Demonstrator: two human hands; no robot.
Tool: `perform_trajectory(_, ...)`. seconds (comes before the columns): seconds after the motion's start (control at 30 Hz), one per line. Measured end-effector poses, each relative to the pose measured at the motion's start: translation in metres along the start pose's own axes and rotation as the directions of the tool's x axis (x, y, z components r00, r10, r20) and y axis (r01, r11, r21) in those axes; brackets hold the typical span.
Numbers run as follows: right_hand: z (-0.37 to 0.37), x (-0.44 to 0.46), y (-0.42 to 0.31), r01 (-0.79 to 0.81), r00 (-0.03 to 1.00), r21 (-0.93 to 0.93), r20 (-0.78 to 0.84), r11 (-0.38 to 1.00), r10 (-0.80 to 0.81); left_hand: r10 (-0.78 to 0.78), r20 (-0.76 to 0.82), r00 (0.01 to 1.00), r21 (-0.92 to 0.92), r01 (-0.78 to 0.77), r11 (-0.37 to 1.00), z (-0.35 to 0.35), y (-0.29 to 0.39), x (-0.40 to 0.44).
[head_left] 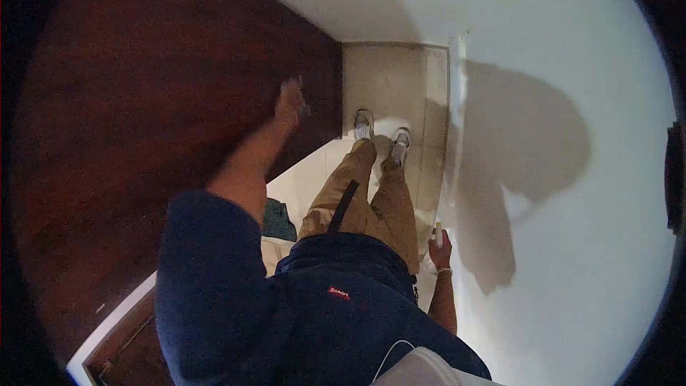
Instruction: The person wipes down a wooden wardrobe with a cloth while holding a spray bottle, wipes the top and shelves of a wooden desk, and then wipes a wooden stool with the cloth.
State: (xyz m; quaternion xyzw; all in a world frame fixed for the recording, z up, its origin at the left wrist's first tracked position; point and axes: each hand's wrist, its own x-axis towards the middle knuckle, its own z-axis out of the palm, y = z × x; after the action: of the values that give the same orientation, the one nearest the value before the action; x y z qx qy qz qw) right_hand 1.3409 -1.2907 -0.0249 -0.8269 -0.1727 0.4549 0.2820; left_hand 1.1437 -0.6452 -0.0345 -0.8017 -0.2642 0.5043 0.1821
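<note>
My left hand [289, 100] is stretched out in front of a dark brown wooden panel [164, 78], close to its right edge. Motion smears its fingers, and a greyish patch shows beside them that I cannot make out. Whether this hand touches the panel is unclear. Low at my side, by the pale wall [572, 257], my right hand [441, 251] is closed around a small pale stick-like object with a yellowish tip [439, 229]. A light band circles that wrist.
I stand on narrow beige floor tiles [389, 75] between the panel and the wall. Dark green fabric [277, 220] lies low behind my left arm. A white-edged frame [118, 325] is at bottom left. A dark object [673, 179] sits at the far right.
</note>
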Motion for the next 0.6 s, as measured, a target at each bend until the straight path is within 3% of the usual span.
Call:
perform_trajectory(0.07, 0.007, 0.01, 0.01, -0.004, 0.999, 0.045, -0.037, 0.999, 0.006, 0.198, 0.139, 0.97, -0.03, -0.196, 0.98, 0.074, 0.071, -0.053)
perform_trajectory(0.13, 0.02, 0.01, 0.045, 0.018, 0.999, 0.076, -0.045, 0.997, -0.015, 0.316, 0.143, 0.938, -0.006, -0.318, 0.948, 0.13, 0.11, -0.091)
perform_trajectory(0.2, 0.027, 0.028, 0.067, 0.093, 0.995, 0.112, -0.051, 0.989, -0.087, 0.183, -0.054, 0.982, 0.047, -0.18, 0.982, 0.119, 0.094, -0.107)
perform_trajectory(0.23, 0.017, 0.027, 0.036, -0.011, 1.0, 0.103, 0.004, 0.995, 0.011, 0.12, -0.151, 0.981, 0.071, -0.11, 0.991, 0.11, 0.081, -0.116)
perform_trajectory(0.3, 0.043, 0.045, 0.062, -0.035, 0.994, 0.258, 0.105, 0.966, 0.008, -0.153, -0.224, 0.962, 0.18, 0.195, 0.964, 0.078, 0.046, -0.084)
perform_trajectory(0.33, 0.037, 0.055, 0.064, -0.063, 0.986, 0.324, 0.165, 0.944, 0.009, -0.248, -0.25, 0.936, 0.029, 0.263, 0.964, 0.017, -0.007, -0.093)
perform_trajectory(0.37, 0.036, 0.066, 0.051, 0.063, 0.991, -0.003, 0.12, 0.998, -0.062, -0.333, -0.313, 0.889, -0.056, 0.333, 0.941, -0.031, -0.054, -0.099)
perform_trajectory(0.4, 0.091, 0.118, 0.189, 0.214, 0.977, 0.049, -0.012, 0.976, -0.214, -0.33, -0.384, 0.862, 0.146, 0.41, 0.9, -0.064, -0.1, -0.1)
perform_trajectory(0.43, 0.074, 0.123, 0.157, 0.176, 0.98, 0.017, 0.088, 0.984, -0.177, -0.476, -0.491, 0.73, -0.036, 0.529, 0.848, -0.103, -0.143, -0.113)
perform_trajectory(0.47, 0.062, 0.123, 0.119, 0.132, 0.974, -0.018, 0.19, 0.991, -0.127, -0.46, -0.506, 0.73, 0.121, 0.588, 0.8, -0.131, -0.183, -0.134)
perform_trajectory(0.5, 0.07, 0.132, 0.122, 0.19, 0.974, -0.009, 0.129, 0.982, -0.187, -0.596, -0.465, 0.654, -0.104, 0.628, 0.771, -0.149, -0.225, -0.145)
perform_trajectory(0.57, 0.08, 0.156, 0.14, 0.289, 0.956, 0.032, 0.038, 0.957, -0.29, -0.541, -0.559, 0.629, 0.057, 0.68, 0.731, -0.2, -0.269, -0.217)
perform_trajectory(0.6, 0.065, 0.157, 0.115, 0.271, 0.957, 0.027, 0.099, 0.962, -0.272, -0.54, -0.517, 0.664, 0.061, 0.658, 0.751, -0.206, -0.273, -0.235)
